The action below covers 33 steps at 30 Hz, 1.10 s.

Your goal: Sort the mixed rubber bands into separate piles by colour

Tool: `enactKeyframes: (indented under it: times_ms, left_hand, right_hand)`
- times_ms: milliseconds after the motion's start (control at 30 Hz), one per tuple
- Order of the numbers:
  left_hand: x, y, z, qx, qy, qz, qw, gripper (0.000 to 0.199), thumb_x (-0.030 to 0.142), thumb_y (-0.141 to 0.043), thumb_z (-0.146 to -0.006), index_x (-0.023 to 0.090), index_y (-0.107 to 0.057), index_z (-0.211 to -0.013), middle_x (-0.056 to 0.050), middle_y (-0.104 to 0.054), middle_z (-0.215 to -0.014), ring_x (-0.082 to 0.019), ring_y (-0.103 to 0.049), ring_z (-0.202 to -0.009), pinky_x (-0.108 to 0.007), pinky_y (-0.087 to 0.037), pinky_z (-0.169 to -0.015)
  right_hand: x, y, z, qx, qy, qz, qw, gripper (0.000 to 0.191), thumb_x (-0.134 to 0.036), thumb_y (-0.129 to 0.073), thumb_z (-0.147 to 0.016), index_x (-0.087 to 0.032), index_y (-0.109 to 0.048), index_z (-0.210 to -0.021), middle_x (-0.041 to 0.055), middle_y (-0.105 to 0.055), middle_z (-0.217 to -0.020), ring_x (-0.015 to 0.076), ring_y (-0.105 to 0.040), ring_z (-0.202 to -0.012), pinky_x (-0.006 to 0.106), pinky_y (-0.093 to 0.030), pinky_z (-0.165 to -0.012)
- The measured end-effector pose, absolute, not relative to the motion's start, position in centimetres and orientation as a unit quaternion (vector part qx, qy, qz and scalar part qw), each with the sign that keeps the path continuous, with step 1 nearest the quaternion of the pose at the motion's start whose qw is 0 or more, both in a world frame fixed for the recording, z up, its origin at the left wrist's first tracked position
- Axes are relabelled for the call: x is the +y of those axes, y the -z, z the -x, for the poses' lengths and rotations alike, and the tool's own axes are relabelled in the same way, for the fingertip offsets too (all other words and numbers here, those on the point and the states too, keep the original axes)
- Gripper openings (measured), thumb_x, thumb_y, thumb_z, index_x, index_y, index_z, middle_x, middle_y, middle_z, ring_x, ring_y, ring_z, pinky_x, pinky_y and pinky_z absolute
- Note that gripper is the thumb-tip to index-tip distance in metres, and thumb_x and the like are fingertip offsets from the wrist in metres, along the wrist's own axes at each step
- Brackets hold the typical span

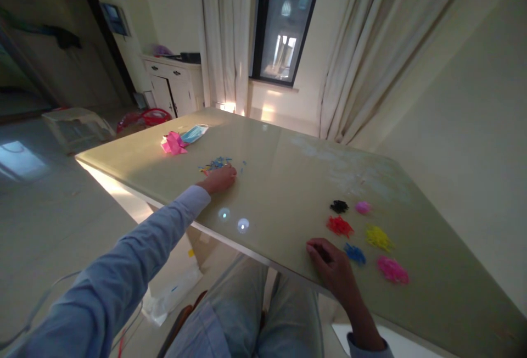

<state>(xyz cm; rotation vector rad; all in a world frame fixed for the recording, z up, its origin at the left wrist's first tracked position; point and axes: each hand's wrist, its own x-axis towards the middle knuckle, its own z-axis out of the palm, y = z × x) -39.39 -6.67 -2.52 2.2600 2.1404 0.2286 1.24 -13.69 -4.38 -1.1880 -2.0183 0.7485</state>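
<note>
No text, label, brand, number or sign can be read anywhere. The wall-mounted panel (114,18) beyond the left edge of the table (272,182) has a screen too small and dim to make out, and any print on the face mask (195,134) near that same edge is too small to tell. Below the table's near edge, a small yellow patch (190,252) and the clear plastic bag (171,297) show only blurred colour, with no legible letters or figures.

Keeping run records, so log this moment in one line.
left hand: at mixed pile | right hand: beside blue pile | table: red pile, black pile, yellow pile, pink piles, mask
</note>
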Motion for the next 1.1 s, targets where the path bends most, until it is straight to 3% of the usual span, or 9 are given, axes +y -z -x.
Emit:
enactKeyframes:
  times_ms: [233,400,533,600,667,767,967,1100]
  left_hand:
    - [-6.7,1.7,38.7,0.704,-0.085,-0.705,0.033,0.030,0.024,-0.045,-0.090,0.013,-0.071,-0.098,-0.016,-0.066,-0.107,-0.025,-0.063,-0.097,-0.034,-0.047,-0.087]
    - [-6.6,1.5,38.3,0.721,-0.139,-0.676,0.059,0.024,0.019,-0.046,-0.087,0.010,-0.069,-0.087,-0.017,-0.065,-0.106,-0.025,-0.063,-0.093,-0.036,-0.048,-0.085]
    - [-7.5,1.2,37.0,0.727,-0.216,-0.646,0.084,0.025,0.019,-0.042,-0.090,0.010,-0.065,-0.087,-0.013,-0.066,-0.093,-0.020,-0.061,-0.086,-0.031,-0.049,-0.078]
    - [-8.8,0.8,35.4,0.703,-0.302,-0.623,0.163,0.029,0.028,-0.040,-0.094,0.012,-0.063,-0.089,-0.006,-0.061,-0.075,-0.014,-0.056,-0.067,-0.024,-0.046,-0.062]
    - [-10.7,0.1,33.0,0.566,-0.498,-0.517,0.405,0.031,0.041,-0.051,-0.091,0.013,-0.062,-0.087,0.000,-0.053,-0.063,-0.009,-0.044,-0.052,-0.019,-0.036,-0.048]
    - [-13.7,-1.3,28.6,0.374,-0.592,-0.352,0.621,0.026,0.034,-0.076,-0.076,0.013,-0.062,-0.082,-0.001,-0.059,-0.076,-0.003,-0.037,-0.049,-0.015,-0.030,-0.043]
    - [-16.4,-2.9,20.5,0.272,-0.589,-0.255,0.717,0.020,0.021,-0.080,-0.073,0.013,-0.065,-0.083,0.001,-0.065,-0.079,0.000,-0.045,-0.048,-0.012,-0.037,-0.042]
    - [-16.3,-2.6,17.4,0.266,-0.575,-0.240,0.736,0.023,0.017,-0.081,-0.072,0.014,-0.067,-0.090,-0.002,-0.071,-0.083,-0.003,-0.058,-0.057,-0.014,-0.051,-0.054]
  right_hand:
    - [-13.8,4.4,-1.1,-0.769,-0.292,0.457,0.337,0.031,-0.046,-0.055,-0.088,-0.019,-0.069,-0.084,0.0059,-0.071,-0.073,0.0188,-0.065,-0.064,0.027,-0.051,-0.060]
    - [-13.9,4.5,-1.2,-0.770,-0.289,0.461,0.333,0.028,-0.043,-0.056,-0.088,-0.019,-0.069,-0.084,0.0055,-0.071,-0.073,0.0187,-0.065,-0.064,0.027,-0.051,-0.060]
    - [-13.9,4.6,-1.1,-0.772,-0.288,0.458,0.335,0.027,-0.042,-0.055,-0.089,-0.019,-0.069,-0.085,0.0060,-0.072,-0.075,0.0191,-0.066,-0.066,0.027,-0.051,-0.061]
    - [-13.9,4.6,-1.1,-0.773,-0.281,0.459,0.335,0.027,-0.041,-0.054,-0.089,-0.019,-0.069,-0.086,0.0056,-0.071,-0.074,0.0186,-0.065,-0.065,0.027,-0.051,-0.061]
    - [-13.9,4.7,-1.1,-0.777,-0.274,0.459,0.332,0.025,-0.039,-0.054,-0.089,-0.019,-0.069,-0.086,0.0052,-0.071,-0.074,0.0180,-0.064,-0.065,0.027,-0.050,-0.061]
    - [-14.0,4.8,-1.1,-0.784,-0.261,0.455,0.332,0.022,-0.035,-0.054,-0.090,-0.019,-0.068,-0.087,0.0045,-0.071,-0.076,0.0168,-0.063,-0.065,0.026,-0.048,-0.062]
    - [-14.4,4.8,-0.8,-0.785,-0.246,0.460,0.334,0.017,-0.028,-0.055,-0.089,-0.019,-0.069,-0.087,0.0032,-0.069,-0.076,0.0149,-0.059,-0.065,0.025,-0.044,-0.063]
    - [-14.5,4.5,-0.6,-0.776,-0.258,0.464,0.339,0.015,-0.027,-0.056,-0.088,-0.019,-0.069,-0.088,0.0023,-0.069,-0.077,0.0141,-0.057,-0.064,0.024,-0.042,-0.062]
